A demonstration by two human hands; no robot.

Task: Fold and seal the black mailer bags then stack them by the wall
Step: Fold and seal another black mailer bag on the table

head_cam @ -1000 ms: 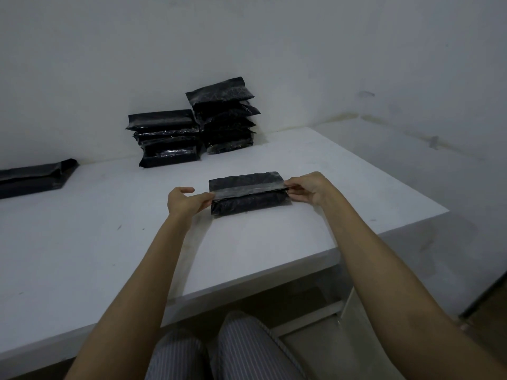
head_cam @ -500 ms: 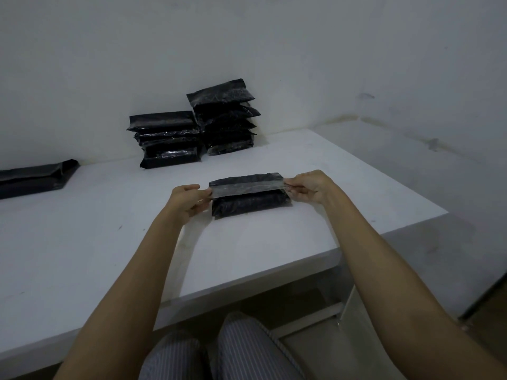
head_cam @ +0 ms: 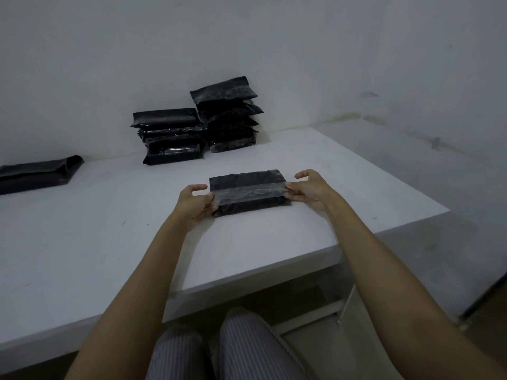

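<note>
Hands, left [head_cam: 195, 202] and right [head_cam: 307, 191], pinch with their fingers the ends of a folded black plastic mailer bag [head_cam: 248, 192] on the white bench [head_cam: 343, 187]; uneven pull could wrinkle its grey adhesive flap [head_cam: 248, 193], leaving a weak seal.

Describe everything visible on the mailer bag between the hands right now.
The mailer bag is black, crinkly plastic, folded into a plump flat rectangle lying on the white table, clear of the stacks by the wall. A glossy grey strip crosses its top lengthwise. The left hand pinches its left end, the right hand its right end.
</note>
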